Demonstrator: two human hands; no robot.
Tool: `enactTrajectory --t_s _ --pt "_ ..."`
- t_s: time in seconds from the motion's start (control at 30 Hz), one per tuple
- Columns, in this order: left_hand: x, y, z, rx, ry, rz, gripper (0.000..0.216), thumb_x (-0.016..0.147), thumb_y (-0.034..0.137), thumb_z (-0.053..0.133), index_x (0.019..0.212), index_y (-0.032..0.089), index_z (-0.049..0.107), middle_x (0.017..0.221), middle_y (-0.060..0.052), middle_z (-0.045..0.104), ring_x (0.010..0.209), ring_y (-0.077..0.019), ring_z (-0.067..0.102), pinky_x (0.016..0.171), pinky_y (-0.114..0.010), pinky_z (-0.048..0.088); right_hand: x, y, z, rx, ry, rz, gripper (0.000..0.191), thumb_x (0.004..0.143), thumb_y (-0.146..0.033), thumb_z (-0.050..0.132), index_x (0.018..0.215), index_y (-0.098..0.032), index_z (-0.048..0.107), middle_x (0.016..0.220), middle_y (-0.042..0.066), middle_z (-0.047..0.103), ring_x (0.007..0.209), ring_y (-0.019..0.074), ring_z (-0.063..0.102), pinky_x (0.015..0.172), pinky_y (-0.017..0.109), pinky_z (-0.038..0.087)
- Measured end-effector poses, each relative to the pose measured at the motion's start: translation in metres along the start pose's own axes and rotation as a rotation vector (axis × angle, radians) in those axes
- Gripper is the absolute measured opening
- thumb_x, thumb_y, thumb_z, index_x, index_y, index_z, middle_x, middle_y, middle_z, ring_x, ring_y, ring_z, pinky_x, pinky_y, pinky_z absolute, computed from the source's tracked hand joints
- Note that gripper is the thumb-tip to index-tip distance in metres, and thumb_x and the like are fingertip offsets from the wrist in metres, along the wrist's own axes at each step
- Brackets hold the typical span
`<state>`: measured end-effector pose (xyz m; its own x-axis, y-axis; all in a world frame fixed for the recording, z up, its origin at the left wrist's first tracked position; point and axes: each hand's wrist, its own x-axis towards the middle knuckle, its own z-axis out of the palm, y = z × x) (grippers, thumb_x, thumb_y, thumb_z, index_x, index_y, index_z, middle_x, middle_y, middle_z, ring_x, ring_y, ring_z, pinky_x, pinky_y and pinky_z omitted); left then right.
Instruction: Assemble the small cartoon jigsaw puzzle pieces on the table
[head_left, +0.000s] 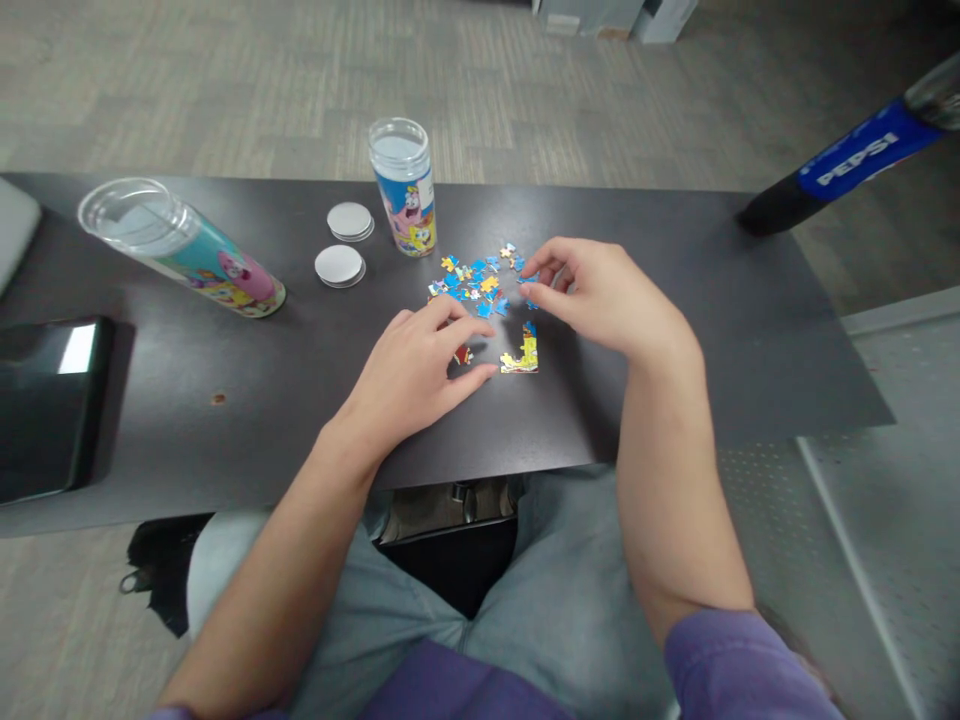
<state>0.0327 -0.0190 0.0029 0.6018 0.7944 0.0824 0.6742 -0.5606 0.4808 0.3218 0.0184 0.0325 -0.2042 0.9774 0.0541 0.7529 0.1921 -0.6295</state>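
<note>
A heap of small blue and yellow jigsaw pieces [472,282] lies on the dark table [675,330]. In front of it sits a joined cluster of yellow pieces [523,356]. My left hand [412,370] rests on the table, fingers curled around a small red piece [463,354] near the cluster. My right hand [600,295] hovers at the heap's right side, thumb and forefinger pinched on a blue piece [529,281].
An upright clear cartoon-printed tube [405,190] stands behind the heap. A second tube [180,250] lies on its side at left. Two round white lids [343,243] sit between them. A black tablet [45,400] lies far left, a Pepsi bottle [847,165] far right.
</note>
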Motion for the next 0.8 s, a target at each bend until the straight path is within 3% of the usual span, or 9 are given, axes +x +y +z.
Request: enactTrajectory --t_s 0.17,0.3,0.4,0.5,0.63,0.8 --pt "-0.008 -0.025 -0.011 0.029 0.122 -0.178 0.052 0.119 0.052 0.074 0.165 0.027 0.079 0.163 -0.016 0.072 0.116 -0.0367 0.082 0.114 -0.057 0.07 0.008 0.001 0.01 -0.067 -0.099 -0.015 0.011 0.104 -0.021 0.096 0.108 -0.029 0.089 0.093 0.006 0.085 0.091 0.0351 0.081 0.092 0.051 0.063" --pt "-0.011 -0.038 -0.008 0.1 0.098 -0.232 0.062 0.123 0.055 0.07 0.176 0.023 0.073 0.172 -0.024 0.067 0.131 -0.0461 0.082 0.118 -0.066 0.07 0.002 -0.007 -0.005 -0.06 -0.122 -0.004 0.014 0.105 -0.022 0.098 0.113 -0.029 0.09 0.091 0.005 0.083 0.092 0.036 0.081 0.094 0.053 0.063" --pt "-0.011 -0.037 -0.005 0.142 0.075 -0.206 0.064 0.124 0.052 0.068 0.184 0.027 0.07 0.17 -0.024 0.069 0.138 -0.0499 0.079 0.119 -0.07 0.069 -0.001 -0.013 -0.017 -0.02 -0.084 0.002 0.012 0.106 -0.024 0.099 0.114 -0.029 0.091 0.092 0.006 0.083 0.092 0.0356 0.079 0.096 0.053 0.062" --pt "-0.012 -0.033 -0.005 0.158 0.06 -0.198 0.059 0.127 0.05 0.067 0.182 0.03 0.072 0.168 -0.023 0.071 0.131 -0.0465 0.08 0.118 -0.068 0.068 0.001 -0.008 -0.025 0.01 -0.042 0.028 0.009 0.108 -0.029 0.098 0.114 -0.028 0.091 0.098 0.009 0.086 0.089 0.0336 0.076 0.092 0.052 0.062" --pt "-0.014 -0.032 -0.006 0.157 0.049 -0.216 0.058 0.127 0.051 0.067 0.18 0.03 0.077 0.172 -0.023 0.068 0.134 -0.0492 0.08 0.119 -0.069 0.067 0.002 0.014 -0.036 -0.034 0.057 0.082 0.013 0.107 -0.026 0.097 0.118 -0.025 0.09 0.106 0.011 0.09 0.086 0.0286 0.072 0.089 0.049 0.06" --pt "-0.015 -0.035 -0.006 0.167 0.052 -0.243 0.06 0.126 0.058 0.067 0.181 0.036 0.077 0.174 -0.021 0.068 0.134 -0.0506 0.08 0.117 -0.072 0.067 -0.001 0.041 -0.042 -0.04 0.151 0.141 0.013 0.107 -0.037 0.096 0.116 -0.031 0.089 0.106 0.009 0.09 0.086 0.0316 0.072 0.092 0.053 0.063"
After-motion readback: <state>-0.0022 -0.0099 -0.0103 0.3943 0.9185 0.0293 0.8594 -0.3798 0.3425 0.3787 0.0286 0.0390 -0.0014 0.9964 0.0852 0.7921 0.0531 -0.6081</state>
